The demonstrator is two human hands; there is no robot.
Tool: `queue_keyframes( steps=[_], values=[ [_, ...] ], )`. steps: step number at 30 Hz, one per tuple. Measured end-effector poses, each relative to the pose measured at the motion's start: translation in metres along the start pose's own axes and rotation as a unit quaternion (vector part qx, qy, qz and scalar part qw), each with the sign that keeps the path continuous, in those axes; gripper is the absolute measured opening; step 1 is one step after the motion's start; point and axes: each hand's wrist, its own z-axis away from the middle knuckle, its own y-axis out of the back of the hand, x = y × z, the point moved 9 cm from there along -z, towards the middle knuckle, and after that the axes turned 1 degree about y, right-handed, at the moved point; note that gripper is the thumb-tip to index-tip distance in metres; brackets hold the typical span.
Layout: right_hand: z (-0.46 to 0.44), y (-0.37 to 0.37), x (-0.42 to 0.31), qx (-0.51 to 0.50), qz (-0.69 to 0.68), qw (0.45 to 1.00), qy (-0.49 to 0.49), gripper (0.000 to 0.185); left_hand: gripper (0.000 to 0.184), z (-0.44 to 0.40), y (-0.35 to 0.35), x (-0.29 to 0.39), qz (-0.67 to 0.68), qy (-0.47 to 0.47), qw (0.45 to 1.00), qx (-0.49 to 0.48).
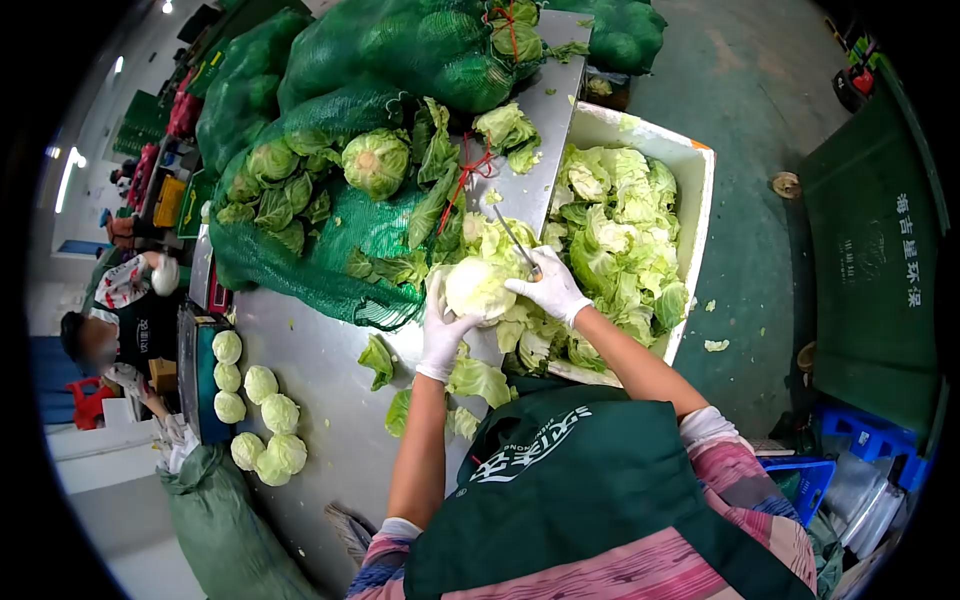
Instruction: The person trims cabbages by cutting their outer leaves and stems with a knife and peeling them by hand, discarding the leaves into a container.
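My left hand (441, 328), in a white glove, is wrapped against the left side of a pale, trimmed cabbage (479, 288). My right hand (550, 288), also gloved, grips a knife (515, 240) by its handle, its blade slanting up and left beyond the cabbage. The fingertips of that hand touch the cabbage's right side. Loose green leaves (478, 381) lie beneath and around both hands on the metal table (330, 365). An open green net bag (370, 225) holds untrimmed cabbages (376, 163) just ahead.
A white foam box (698, 190) full of leaves stands on the right. Several trimmed cabbages (280, 413) sit at the table's left. Full net bags (400, 50) are at the back. Another person (135, 310) works at far left. A large green bin (870, 260) stands far right.
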Motion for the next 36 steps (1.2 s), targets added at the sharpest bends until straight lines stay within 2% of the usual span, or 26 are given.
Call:
queue_keyframes(
  steps=[2,3,5,6,9,10,11,13,15,17,19,20,21,23,24,25,26,28,29,31,33,34,35,36],
  values=[
    [0.003,0.004,0.011,-0.023,-0.013,0.998,-0.055,0.061,0.098,-0.003,0.005,-0.004,0.084,0.05,0.995,0.0],
    [0.004,0.006,0.02,-0.041,0.057,0.994,-0.082,0.061,0.095,-0.003,0.006,-0.006,0.126,0.074,0.989,0.001],
    [0.001,0.011,0.031,-0.03,0.05,0.991,-0.123,0.067,0.091,-0.006,0.006,0.0,0.116,0.072,0.991,-0.009],
    [-0.004,0.01,0.029,-0.014,0.035,0.994,-0.098,0.072,0.091,-0.007,0.007,-0.003,0.111,0.081,0.991,-0.003],
    [0.004,0.014,-0.021,-0.049,0.008,0.989,-0.141,0.074,0.087,-0.011,-0.005,-0.016,0.092,0.07,0.993,0.012],
    [0.003,0.001,-0.023,-0.051,0.043,0.995,-0.078,0.073,0.086,-0.02,-0.002,-0.016,-0.064,-0.02,0.996,0.064],
    [0.004,-0.016,-0.013,-0.056,-0.006,0.997,-0.053,0.073,0.086,-0.025,-0.001,-0.011,-0.216,-0.111,0.963,0.115],
    [0.001,-0.021,-0.011,-0.031,-0.026,0.999,-0.014,0.074,0.091,-0.03,0.004,-0.007,-0.234,-0.106,0.957,0.137],
    [-0.005,-0.029,-0.008,-0.061,-0.055,0.997,-0.014,0.074,0.088,-0.026,0.005,-0.012,-0.112,-0.073,0.986,0.096],
    [-0.012,-0.034,-0.014,-0.089,-0.087,0.992,-0.013,0.073,0.082,-0.022,0.015,-0.002,-0.153,-0.098,0.977,0.112],
    [-0.018,-0.035,-0.019,-0.117,-0.03,0.992,-0.039,0.071,0.078,-0.025,0.017,-0.017,0.051,0.004,0.996,0.068],
    [-0.02,-0.038,-0.012,-0.097,-0.012,0.995,-0.03,0.061,0.078,-0.023,0.021,-0.014,0.05,0.0,0.996,0.067],
    [-0.018,-0.037,-0.008,-0.094,-0.012,0.995,-0.027,0.061,0.072,-0.016,0.018,-0.017,0.152,0.054,0.986,0.038],
    [-0.011,-0.028,0.007,-0.101,0.106,0.988,-0.039,0.048,0.067,0.0,0.008,-0.022,0.346,0.159,0.925,-0.02],
    [-0.006,-0.015,0.006,-0.12,0.129,0.982,-0.064,0.04,0.074,0.004,0.007,-0.025,0.392,0.166,0.903,-0.061],
    [0.0,0.0,0.02,-0.043,0.112,0.989,-0.083,0.036,0.076,0.012,0.006,-0.028,0.485,0.194,0.852,-0.04],
    [0.006,0.014,0.042,-0.008,0.1,0.987,-0.129,0.035,0.077,0.022,0.004,-0.029,0.516,0.191,0.834,-0.036],
    [0.021,0.047,0.083,-0.074,0.148,0.935,-0.315,0.038,0.078,0.04,-0.004,-0.023,0.55,0.185,0.814,-0.024],
    [0.028,0.06,0.11,-0.047,0.125,0.934,-0.332,0.043,0.079,0.047,-0.007,-0.019,0.546,0.19,0.816,0.012],
    [0.021,0.078,0.064,0.053,0.178,0.964,-0.189,0.061,0.08,0.05,-0.008,-0.017,0.544,0.196,0.814,0.048],
    [0.021,0.061,0.003,0.006,0.044,0.984,-0.175,0.084,0.072,0.047,-0.028,-0.004,0.577,0.167,0.798,-0.046],
    [0.024,0.049,-0.031,-0.05,-0.006,0.989,-0.141,0.09,0.065,0.035,-0.027,-0.009,0.512,0.102,0.847,-0.102],
    [0.03,0.031,-0.058,-0.105,-0.056,0.987,-0.107,0.097,0.065,0.033,-0.035,-0.005,0.514,0.103,0.845,-0.103],
    [0.034,0.021,-0.081,-0.075,-0.045,0.996,-0.016,0.1,0.069,0.03,-0.037,0.016,0.189,-0.016,0.976,-0.104]
  ],
)
